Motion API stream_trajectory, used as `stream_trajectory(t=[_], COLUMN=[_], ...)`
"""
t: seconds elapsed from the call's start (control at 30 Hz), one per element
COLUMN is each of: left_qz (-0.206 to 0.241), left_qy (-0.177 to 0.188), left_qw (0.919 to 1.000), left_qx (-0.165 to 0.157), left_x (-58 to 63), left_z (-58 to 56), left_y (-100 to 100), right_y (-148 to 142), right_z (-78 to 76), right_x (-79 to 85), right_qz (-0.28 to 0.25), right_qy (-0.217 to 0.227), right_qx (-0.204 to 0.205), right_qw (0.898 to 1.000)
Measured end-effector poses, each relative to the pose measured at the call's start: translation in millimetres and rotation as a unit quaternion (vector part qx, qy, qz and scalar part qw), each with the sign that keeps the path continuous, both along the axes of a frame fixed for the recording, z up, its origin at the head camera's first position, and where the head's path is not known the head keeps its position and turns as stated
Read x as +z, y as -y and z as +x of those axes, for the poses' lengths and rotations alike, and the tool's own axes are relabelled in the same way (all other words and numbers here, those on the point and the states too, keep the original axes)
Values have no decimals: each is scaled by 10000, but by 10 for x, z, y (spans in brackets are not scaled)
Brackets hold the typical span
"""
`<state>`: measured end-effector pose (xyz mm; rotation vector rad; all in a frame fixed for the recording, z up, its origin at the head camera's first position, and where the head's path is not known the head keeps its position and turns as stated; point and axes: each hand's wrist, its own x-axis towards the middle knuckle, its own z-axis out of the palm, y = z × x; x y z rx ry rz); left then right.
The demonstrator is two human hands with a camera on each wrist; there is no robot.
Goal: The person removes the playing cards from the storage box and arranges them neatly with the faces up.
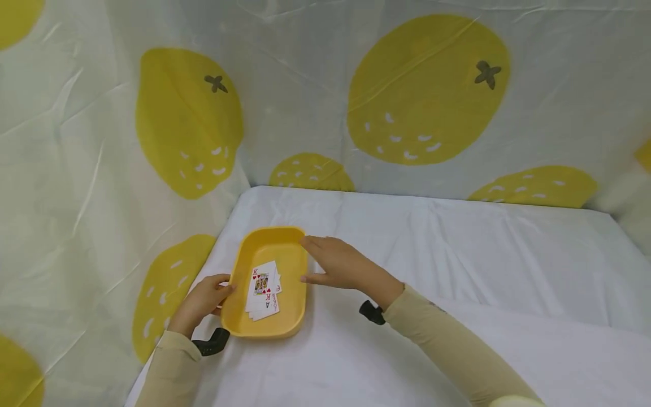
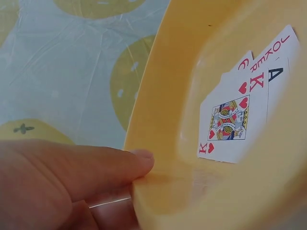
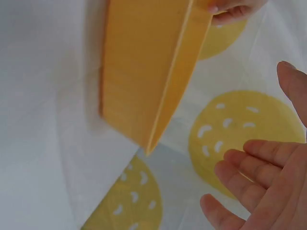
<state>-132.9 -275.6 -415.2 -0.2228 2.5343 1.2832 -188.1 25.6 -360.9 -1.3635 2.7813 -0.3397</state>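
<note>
A yellow plastic tray (image 1: 291, 305) with rounded corners and raised walls sits at the left side of the white table. Overlapping playing cards (image 1: 261, 291) lie on its floor: a king of hearts on top, a joker and an ace partly covered beneath. My left hand (image 1: 203, 297) grips the tray's left rim; the left wrist view shows the thumb (image 2: 139, 162) over the rim with fingers below it. By the right rim is my right hand (image 1: 338, 263), thumb and fingers spread. In the right wrist view those fingers (image 3: 252, 170) hold nothing and stand apart from the tray wall.
White cloth covers the table (image 1: 396, 350), with creases toward the right. A lemon-print curtain (image 1: 305, 85) rises along the back and left edges, close to the tray's left side. A black wrist mount (image 1: 372, 312) sticks out below the right wrist.
</note>
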Motion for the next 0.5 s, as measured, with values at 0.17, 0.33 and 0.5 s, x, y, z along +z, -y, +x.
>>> stream_trajectory(t=[0.17,0.33,0.5], left_qz=[-63,-36,-135], left_qy=[13,-33,-34], left_qw=[10000,10000,9999], left_qx=[-2,-54,-71], left_x=[21,19,21], left_z=[51,68,35], left_y=[-8,-4,-28], right_y=[550,977,1271], right_z=[30,53,3], right_x=[38,-15,-148], right_qz=[569,1118,1412], right_qy=[-181,-235,-93], right_qx=[269,200,-88], right_qw=[9979,9932,9899])
